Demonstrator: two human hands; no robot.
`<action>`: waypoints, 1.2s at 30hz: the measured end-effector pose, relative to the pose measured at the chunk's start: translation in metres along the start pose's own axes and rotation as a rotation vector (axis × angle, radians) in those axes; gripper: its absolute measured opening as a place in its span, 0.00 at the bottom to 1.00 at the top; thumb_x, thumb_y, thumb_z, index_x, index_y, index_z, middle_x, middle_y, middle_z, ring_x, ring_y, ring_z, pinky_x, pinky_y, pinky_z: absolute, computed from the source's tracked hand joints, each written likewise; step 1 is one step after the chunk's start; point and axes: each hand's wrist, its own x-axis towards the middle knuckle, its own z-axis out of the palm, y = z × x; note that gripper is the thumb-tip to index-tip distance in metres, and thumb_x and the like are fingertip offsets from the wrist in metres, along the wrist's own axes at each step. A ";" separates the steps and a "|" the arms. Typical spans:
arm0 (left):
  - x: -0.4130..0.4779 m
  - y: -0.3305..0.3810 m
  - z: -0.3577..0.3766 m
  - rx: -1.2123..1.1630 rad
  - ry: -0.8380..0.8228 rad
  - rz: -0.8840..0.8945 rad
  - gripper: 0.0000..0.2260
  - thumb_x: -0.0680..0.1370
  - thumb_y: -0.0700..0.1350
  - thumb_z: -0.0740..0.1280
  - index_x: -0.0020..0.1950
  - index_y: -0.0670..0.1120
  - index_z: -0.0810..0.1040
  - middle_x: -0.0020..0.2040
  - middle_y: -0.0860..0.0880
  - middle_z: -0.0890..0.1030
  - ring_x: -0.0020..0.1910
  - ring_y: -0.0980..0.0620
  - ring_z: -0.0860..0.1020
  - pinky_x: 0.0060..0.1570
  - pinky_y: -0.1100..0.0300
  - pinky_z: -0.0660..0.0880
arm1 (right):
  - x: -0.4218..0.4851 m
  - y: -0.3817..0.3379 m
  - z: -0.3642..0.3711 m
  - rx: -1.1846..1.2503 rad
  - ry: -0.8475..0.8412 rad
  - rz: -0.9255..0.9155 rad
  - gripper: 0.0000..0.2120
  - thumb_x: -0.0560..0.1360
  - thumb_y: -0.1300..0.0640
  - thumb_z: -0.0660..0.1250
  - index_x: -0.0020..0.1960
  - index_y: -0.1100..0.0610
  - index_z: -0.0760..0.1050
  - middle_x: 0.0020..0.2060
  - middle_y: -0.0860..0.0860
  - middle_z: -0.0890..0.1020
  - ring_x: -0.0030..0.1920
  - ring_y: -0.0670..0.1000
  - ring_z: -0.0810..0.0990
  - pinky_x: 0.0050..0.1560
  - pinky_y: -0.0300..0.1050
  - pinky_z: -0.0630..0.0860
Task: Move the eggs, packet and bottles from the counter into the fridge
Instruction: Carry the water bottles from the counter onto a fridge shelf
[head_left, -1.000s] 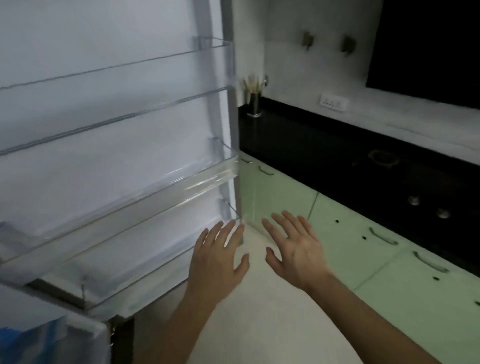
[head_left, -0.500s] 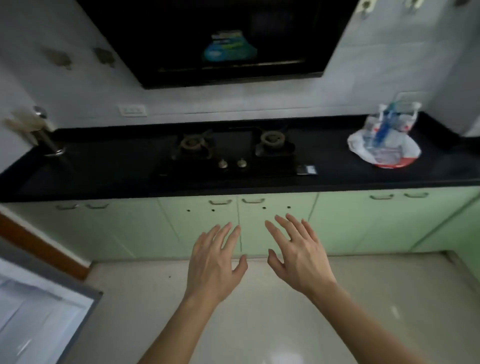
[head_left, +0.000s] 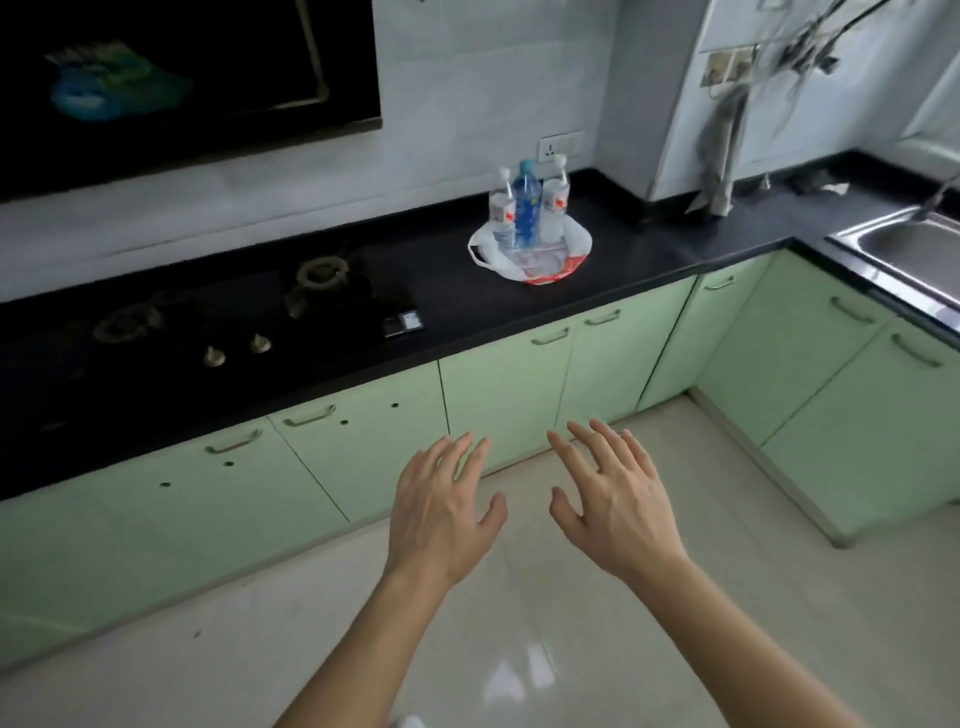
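Left hand (head_left: 441, 512) and right hand (head_left: 618, 512) hover over the floor (head_left: 519, 623), each grip spread and empty. Beyond the cabinets (head_left: 498, 395), 3 bottles (head_left: 525, 208) stand in a bag (head_left: 530, 254) on the worktop (head_left: 649, 244), well apart from the hob (head_left: 234, 317) and sink (head_left: 909, 249).

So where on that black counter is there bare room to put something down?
The counter is bare between the plastic bag of bottles and the sink, and between the bag and the stove. The stove end is crowded with burners and knobs.
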 end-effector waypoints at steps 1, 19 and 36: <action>0.006 0.007 0.004 -0.001 -0.007 0.015 0.27 0.77 0.59 0.58 0.72 0.49 0.72 0.70 0.49 0.75 0.70 0.46 0.71 0.69 0.45 0.69 | -0.002 0.009 0.000 0.003 -0.002 0.025 0.27 0.75 0.47 0.64 0.73 0.52 0.71 0.69 0.55 0.76 0.73 0.58 0.71 0.74 0.59 0.65; 0.221 -0.024 0.043 -0.023 0.004 0.160 0.26 0.77 0.59 0.61 0.72 0.50 0.72 0.71 0.50 0.75 0.71 0.49 0.71 0.69 0.49 0.69 | 0.173 0.074 0.041 -0.028 -0.011 0.204 0.29 0.76 0.45 0.62 0.75 0.51 0.67 0.70 0.54 0.75 0.74 0.58 0.69 0.74 0.60 0.65; 0.419 -0.077 0.070 -0.075 -0.013 0.206 0.27 0.76 0.58 0.60 0.72 0.48 0.73 0.69 0.48 0.76 0.69 0.45 0.73 0.65 0.46 0.73 | 0.353 0.126 0.089 -0.014 0.000 0.290 0.29 0.75 0.45 0.64 0.75 0.50 0.68 0.70 0.52 0.75 0.74 0.57 0.69 0.75 0.58 0.63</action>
